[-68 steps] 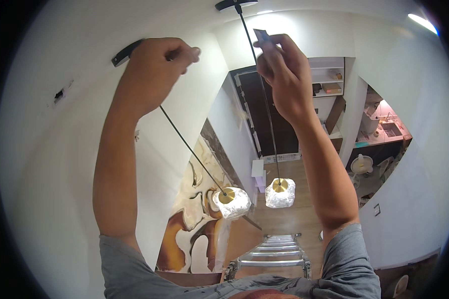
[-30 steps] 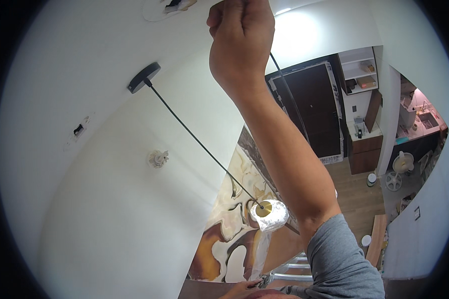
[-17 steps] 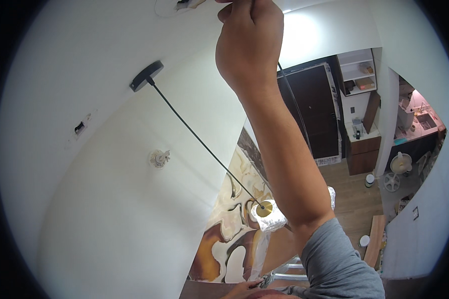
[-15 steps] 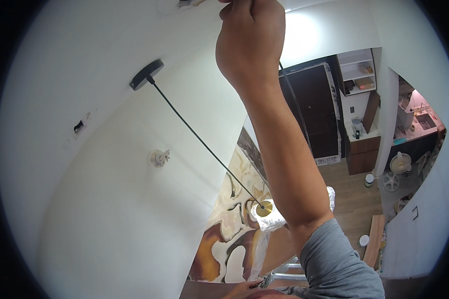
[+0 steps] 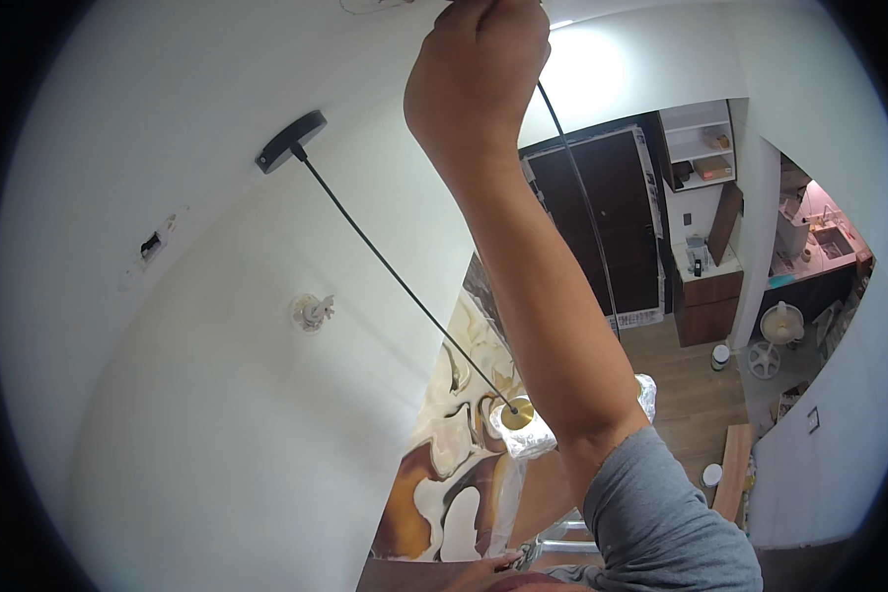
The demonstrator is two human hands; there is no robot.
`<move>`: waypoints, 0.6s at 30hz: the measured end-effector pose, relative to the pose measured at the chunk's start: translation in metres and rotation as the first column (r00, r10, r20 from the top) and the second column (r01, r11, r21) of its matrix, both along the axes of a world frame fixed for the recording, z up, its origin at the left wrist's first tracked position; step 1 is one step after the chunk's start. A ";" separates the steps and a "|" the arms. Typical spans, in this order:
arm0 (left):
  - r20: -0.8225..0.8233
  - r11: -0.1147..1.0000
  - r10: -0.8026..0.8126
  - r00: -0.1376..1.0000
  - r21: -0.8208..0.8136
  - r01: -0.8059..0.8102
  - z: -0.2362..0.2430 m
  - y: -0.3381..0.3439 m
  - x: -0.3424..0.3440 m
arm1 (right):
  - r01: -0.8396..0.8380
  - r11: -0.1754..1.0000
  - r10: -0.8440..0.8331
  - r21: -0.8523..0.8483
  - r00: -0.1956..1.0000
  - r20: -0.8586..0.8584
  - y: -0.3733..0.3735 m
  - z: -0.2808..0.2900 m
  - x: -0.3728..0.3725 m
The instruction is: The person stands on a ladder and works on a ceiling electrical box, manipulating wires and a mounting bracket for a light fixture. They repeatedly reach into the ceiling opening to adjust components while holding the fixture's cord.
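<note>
My right hand [image 5: 483,74] is raised to the ceiling at the top edge of the view, its back toward me. Its fingers are curled closed, and their tips and whatever they hold are cut off or hidden. A dark cord [image 5: 570,148] comes down from behind this hand. To its left, a black round ceiling canopy [image 5: 291,141] hangs a second cord [image 5: 385,261], leading to a gold-topped pendant lamp [image 5: 518,412] wrapped in clear plastic. Low at the bottom edge, what looks like my left hand [image 5: 483,570] shows only in part; its fingers cannot be made out.
A metal ladder [image 5: 567,538] stands below. A white wall fitting [image 5: 313,313] and a ceiling cutout with wires [image 5: 151,245] are at left. Beyond are a marbled panel [image 5: 434,493], a dark door [image 5: 602,227], a cabinet [image 5: 708,306], a fan [image 5: 781,324] and planks [image 5: 732,469].
My right hand and forearm have shifted slightly left, exposing more of the cord beside them. The hand stays closed overhead.
</note>
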State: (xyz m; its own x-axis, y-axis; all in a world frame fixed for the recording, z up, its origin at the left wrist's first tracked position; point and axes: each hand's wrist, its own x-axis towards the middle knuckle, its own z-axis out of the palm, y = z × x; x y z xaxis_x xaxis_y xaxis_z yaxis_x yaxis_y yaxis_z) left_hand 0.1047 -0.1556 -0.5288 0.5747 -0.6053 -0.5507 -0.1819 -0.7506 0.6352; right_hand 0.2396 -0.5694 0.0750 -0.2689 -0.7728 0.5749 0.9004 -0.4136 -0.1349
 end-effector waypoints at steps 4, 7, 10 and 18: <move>0.016 1.000 -0.012 1.000 0.004 0.012 0.002 -0.002 0.002 | -0.049 0.998 0.047 -0.048 0.998 -0.029 0.002 0.002 0.012; 0.018 1.000 -0.011 1.000 -0.001 0.011 0.000 0.000 -0.002 | -0.158 0.985 0.154 -0.073 0.986 -0.058 0.006 -0.002 0.005; 0.024 1.000 -0.023 0.999 -0.007 0.023 0.000 -0.001 0.002 | -0.135 0.991 0.133 -0.023 0.990 -0.045 0.007 0.004 0.010; 0.036 1.000 -0.020 0.999 -0.009 0.020 -0.002 0.000 -0.001 | -0.244 0.969 0.240 -0.029 0.964 -0.111 0.013 0.002 0.006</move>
